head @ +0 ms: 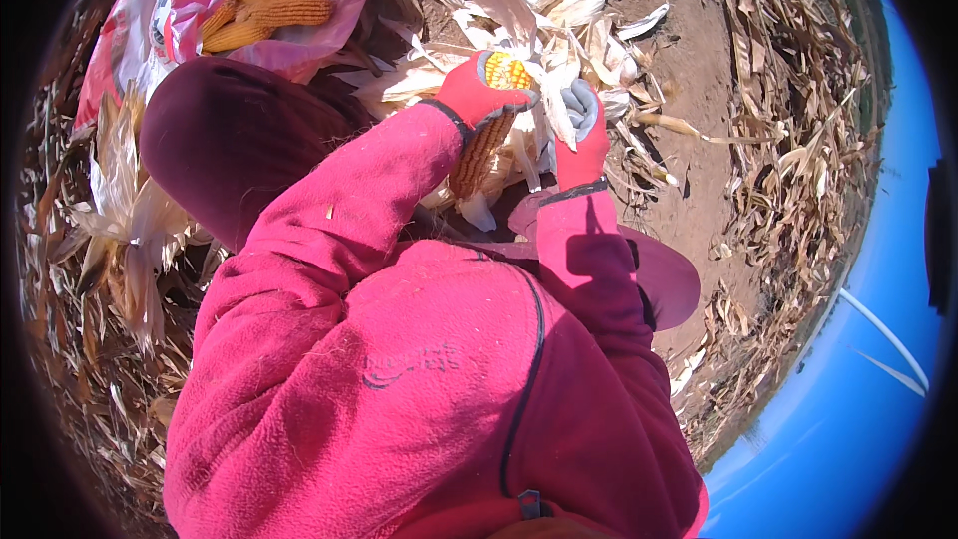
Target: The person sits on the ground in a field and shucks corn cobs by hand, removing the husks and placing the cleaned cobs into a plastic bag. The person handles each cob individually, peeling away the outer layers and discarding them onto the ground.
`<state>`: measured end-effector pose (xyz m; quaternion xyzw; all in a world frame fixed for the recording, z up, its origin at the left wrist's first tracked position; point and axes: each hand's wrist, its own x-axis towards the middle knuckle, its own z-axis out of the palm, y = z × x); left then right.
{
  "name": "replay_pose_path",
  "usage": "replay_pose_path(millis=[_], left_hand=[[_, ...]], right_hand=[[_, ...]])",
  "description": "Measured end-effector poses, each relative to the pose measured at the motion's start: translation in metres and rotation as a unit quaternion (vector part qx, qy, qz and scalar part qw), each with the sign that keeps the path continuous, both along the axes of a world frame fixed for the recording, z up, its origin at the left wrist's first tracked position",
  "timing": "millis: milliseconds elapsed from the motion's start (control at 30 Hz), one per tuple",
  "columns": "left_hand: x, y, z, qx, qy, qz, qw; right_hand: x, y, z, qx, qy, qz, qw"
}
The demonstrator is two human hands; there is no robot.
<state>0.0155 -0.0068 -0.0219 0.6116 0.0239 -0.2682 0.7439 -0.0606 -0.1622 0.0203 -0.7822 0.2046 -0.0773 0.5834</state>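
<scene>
My left hand (479, 93), in a red glove with grey palm, is closed around an ear of corn (506, 72) whose yellow kernels show above the thumb. My right hand (582, 123), gloved alike, grips a pale corn husk (556, 101) just beside that ear, its fingers curled. Part of the husk still joins near the ear's upper end, though the exact join is hard to see. Below my left hand a darker husked ear (483, 153) lies in shade among husks.
At the upper left, a red and white plastic bag (299, 52) holds several husked ears (288, 12). Loose husks (576, 4) lie heaped beyond my hands on bare soil (692, 52). Dry corn stalks and leaves (786, 120) line both sides. My bent knee (232, 142) is beside the bag.
</scene>
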Motion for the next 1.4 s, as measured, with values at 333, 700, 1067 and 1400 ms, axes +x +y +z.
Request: replay_pose_path(millis=[333,700,1067,1400], left_hand=[[-0.012,0.002,0.038,0.270,-0.163,-0.222,0.923],[-0.036,-0.005,0.011,-0.017,-0.108,-0.181,0.977],[0.004,0.016,0.046,-0.322,0.153,0.088,0.930],[0.018,0.014,0.014,-0.228,0.067,0.182,0.954]], right_hand=[[0.001,0.011,0.038,0.017,0.011,0.062,0.998],[-0.001,-0.006,0.049,0.510,-0.077,0.069,0.854],[-0.002,-0.046,0.046,0.410,-0.131,-0.196,0.881],[0.001,0.015,0.009,0.297,0.090,0.059,0.949]])
